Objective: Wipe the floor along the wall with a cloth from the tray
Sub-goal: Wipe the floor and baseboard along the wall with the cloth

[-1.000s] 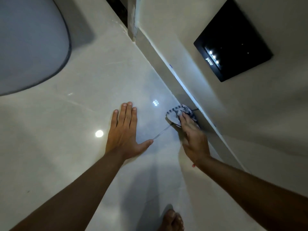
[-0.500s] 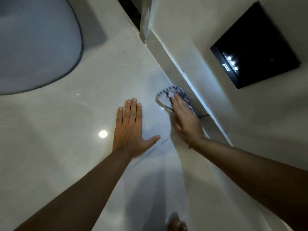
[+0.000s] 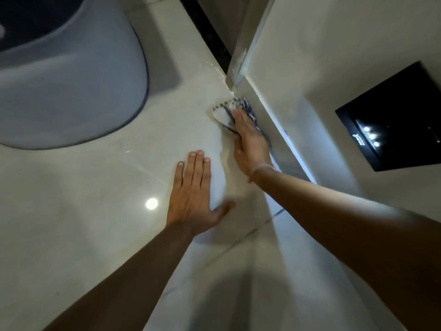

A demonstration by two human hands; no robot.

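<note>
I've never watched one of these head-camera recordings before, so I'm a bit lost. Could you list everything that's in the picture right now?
floor: one, pale glossy tiles, fills most of the view.
wall: one, off-white, along the right, with a skirting strip at its foot.
cloth: one, white with blue pattern, on the floor against the skirting.
black panel: one, with small lights, set in the wall.
large rounded object: one, grey-blue, upper left; I cannot tell what it is.
left hand: flat on the floor, fingers spread.
right hand: pressing down on the cloth.
</note>
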